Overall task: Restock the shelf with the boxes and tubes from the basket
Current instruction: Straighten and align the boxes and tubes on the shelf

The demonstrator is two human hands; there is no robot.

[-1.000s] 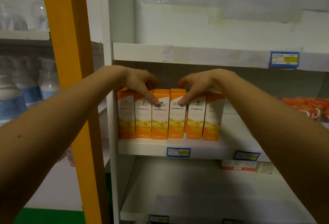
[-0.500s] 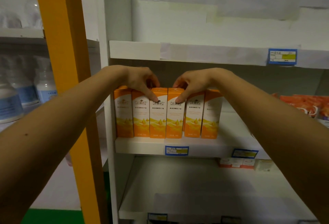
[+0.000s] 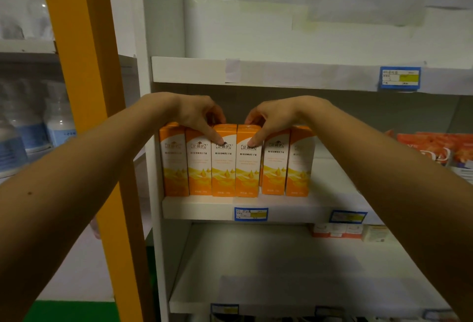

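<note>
Several tall orange-and-white boxes stand upright in a row at the front left of the middle shelf (image 3: 199,209). My left hand (image 3: 197,114) reaches over the row and pinches the top of the third box (image 3: 224,170), thumb on its front face, fingers behind. In mirror fashion, my right hand (image 3: 273,117) pinches the top of the fourth box (image 3: 248,170). These two boxes touch side by side and sit slightly forward of their neighbours. No basket or tubes are in view.
A yellow upright post (image 3: 84,66) stands close on the left, with white bottles (image 3: 58,127) behind it. Orange packets (image 3: 435,145) lie at the right of the same shelf. Small boxes (image 3: 337,231) sit on the lower shelf (image 3: 281,270). A blue price label (image 3: 250,213) marks the shelf edge.
Both hands stay on the tops of the two middle boxes. The view has shifted slightly; the boxes have not visibly moved.
</note>
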